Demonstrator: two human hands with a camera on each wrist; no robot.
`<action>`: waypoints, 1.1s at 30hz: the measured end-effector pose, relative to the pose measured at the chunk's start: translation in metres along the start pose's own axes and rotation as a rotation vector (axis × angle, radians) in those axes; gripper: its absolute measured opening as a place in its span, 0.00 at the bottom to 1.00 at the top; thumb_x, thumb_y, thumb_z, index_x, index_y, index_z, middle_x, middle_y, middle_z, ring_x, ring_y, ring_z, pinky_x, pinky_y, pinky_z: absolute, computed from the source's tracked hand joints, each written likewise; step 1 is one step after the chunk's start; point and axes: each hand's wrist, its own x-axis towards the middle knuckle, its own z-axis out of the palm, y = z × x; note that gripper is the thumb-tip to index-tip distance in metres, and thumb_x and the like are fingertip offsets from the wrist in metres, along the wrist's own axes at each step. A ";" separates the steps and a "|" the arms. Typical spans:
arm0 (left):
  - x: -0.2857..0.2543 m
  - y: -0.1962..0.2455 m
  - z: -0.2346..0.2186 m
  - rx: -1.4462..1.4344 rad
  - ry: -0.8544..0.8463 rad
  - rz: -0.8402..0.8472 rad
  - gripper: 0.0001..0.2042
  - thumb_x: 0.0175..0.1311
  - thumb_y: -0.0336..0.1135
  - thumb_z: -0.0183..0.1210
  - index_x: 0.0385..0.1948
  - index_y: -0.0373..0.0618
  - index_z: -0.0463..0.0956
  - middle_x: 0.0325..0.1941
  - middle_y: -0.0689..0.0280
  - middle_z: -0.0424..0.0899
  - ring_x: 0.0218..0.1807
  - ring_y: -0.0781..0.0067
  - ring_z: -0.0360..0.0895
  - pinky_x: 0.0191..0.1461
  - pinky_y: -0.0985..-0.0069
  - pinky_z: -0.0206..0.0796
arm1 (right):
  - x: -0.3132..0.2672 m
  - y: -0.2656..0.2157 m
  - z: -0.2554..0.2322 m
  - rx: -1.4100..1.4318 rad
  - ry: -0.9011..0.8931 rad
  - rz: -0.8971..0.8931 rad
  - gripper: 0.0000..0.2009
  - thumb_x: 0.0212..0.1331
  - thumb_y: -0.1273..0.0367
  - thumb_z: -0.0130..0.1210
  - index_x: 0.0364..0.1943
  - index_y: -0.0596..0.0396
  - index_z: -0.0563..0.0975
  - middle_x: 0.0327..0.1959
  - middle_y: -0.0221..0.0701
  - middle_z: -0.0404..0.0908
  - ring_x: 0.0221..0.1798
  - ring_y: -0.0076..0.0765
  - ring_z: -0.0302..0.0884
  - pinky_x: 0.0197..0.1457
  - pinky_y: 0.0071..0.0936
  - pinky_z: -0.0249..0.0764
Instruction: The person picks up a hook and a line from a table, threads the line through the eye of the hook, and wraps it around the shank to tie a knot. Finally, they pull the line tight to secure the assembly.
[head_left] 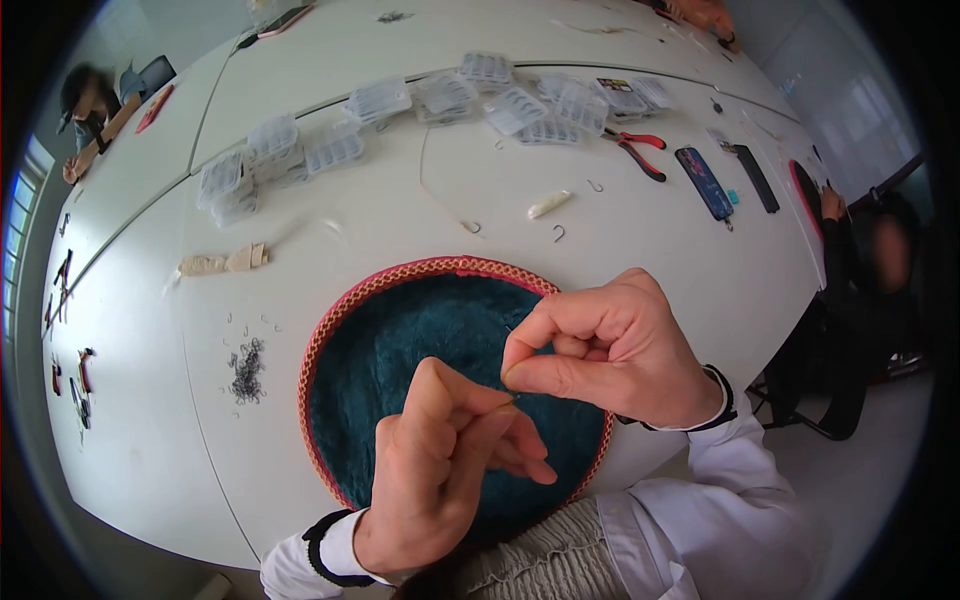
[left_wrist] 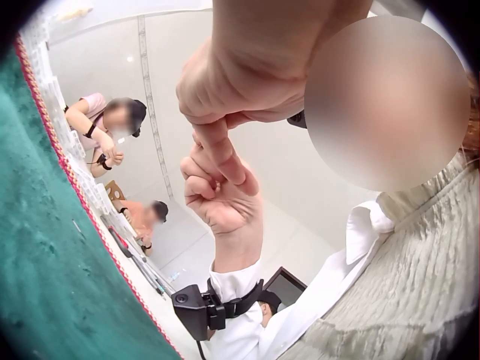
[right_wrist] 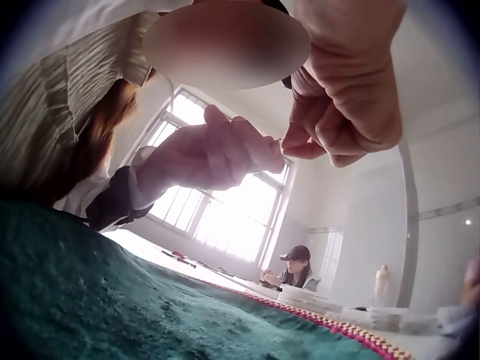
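Observation:
Both hands meet above a round teal plush pad (head_left: 370,330) edged in pink and gold braid. My left hand (head_left: 430,455) pinches a tiny thin piece (head_left: 515,397) between thumb and forefinger, its other fingers loosely bent. Tip to tip with it, my right hand (head_left: 620,350) pinches at the same spot, thumb pressed to a curled forefinger. A short dark sliver (head_left: 509,328) shows beside the right forefinger. In the right wrist view, the left fingertips (right_wrist: 276,154) nearly meet the right hand (right_wrist: 341,112). The fingers hide most of the piece, so I cannot tell its kind.
Left of the pad lies a heap of small dark hooks (head_left: 247,370); a wrapped beige bundle (head_left: 222,261) sits above it. Larger hooks (head_left: 559,233), a white tube (head_left: 548,204), red-handled pliers (head_left: 640,150), a phone (head_left: 705,183) and clear compartment boxes (head_left: 380,98) lie beyond. Other people sit around the table.

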 end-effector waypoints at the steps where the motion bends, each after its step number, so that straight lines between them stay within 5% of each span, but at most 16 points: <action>1: 0.000 0.001 0.001 -0.078 0.020 -0.028 0.01 0.63 0.18 0.36 0.33 0.34 0.55 0.27 0.53 0.76 0.28 0.63 0.80 0.33 0.74 0.76 | 0.000 0.001 0.000 0.024 -0.009 0.008 0.03 0.48 0.73 0.58 0.23 0.57 0.78 0.06 0.21 0.57 0.13 0.11 0.49 0.17 0.17 0.46; 8: 0.000 0.006 0.000 -0.283 -0.020 -0.098 0.01 0.65 0.20 0.34 0.35 0.34 0.55 0.32 0.51 0.76 0.33 0.61 0.80 0.39 0.72 0.76 | 0.002 0.002 0.000 0.044 -0.022 0.018 0.03 0.47 0.73 0.59 0.23 0.57 0.78 0.06 0.20 0.56 0.13 0.11 0.50 0.17 0.17 0.47; 21: -0.001 0.008 -0.005 -0.278 -0.030 -0.159 0.02 0.66 0.22 0.36 0.34 0.34 0.56 0.29 0.52 0.76 0.31 0.64 0.81 0.36 0.75 0.76 | 0.002 0.000 0.003 0.058 -0.008 0.029 0.03 0.48 0.73 0.60 0.23 0.57 0.78 0.06 0.19 0.57 0.14 0.11 0.51 0.18 0.16 0.49; 33: 0.001 -0.004 0.000 -0.146 0.158 0.091 0.03 0.66 0.25 0.38 0.33 0.39 0.54 0.19 0.57 0.75 0.16 0.70 0.75 0.20 0.81 0.72 | 0.004 0.010 0.012 0.457 -0.145 0.248 0.04 0.49 0.73 0.59 0.26 0.61 0.78 0.11 0.15 0.63 0.16 0.07 0.51 0.20 0.12 0.44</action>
